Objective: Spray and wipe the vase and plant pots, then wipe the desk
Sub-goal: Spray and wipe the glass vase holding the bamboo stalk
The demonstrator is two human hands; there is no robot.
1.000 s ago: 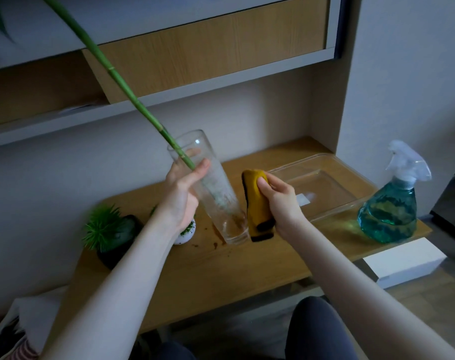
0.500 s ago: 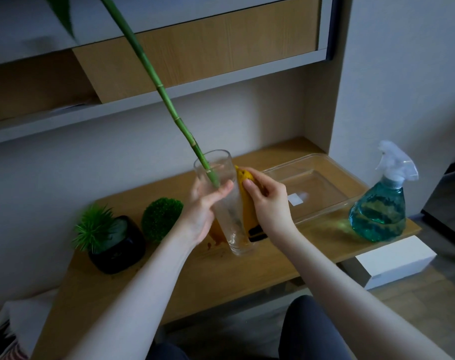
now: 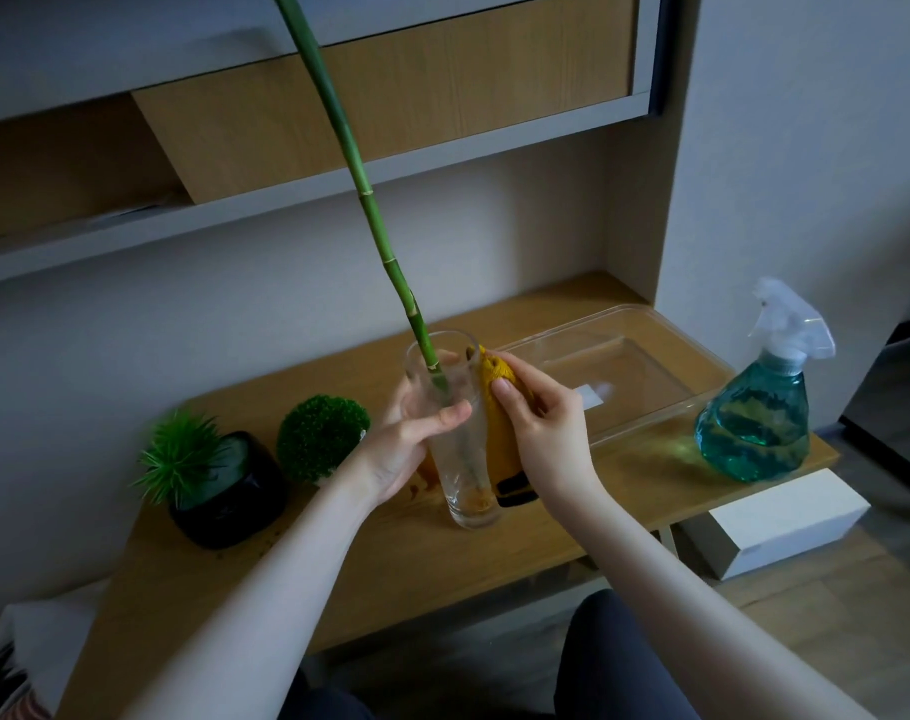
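Our left hand (image 3: 416, 433) grips the glass vase (image 3: 455, 433) to steady it, base apparently on the bench (image 3: 520, 543); our right hand (image 3: 541, 418) pinches the yellow cloth (image 3: 499, 407) against its side to wipe. The spray bottle (image 3: 759, 413) waits well right of both hands.

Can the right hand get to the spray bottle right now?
Probably not at once: the right hand is holding the yellow cloth against the vase. The path over the clear tray to the spray bottle looks open.
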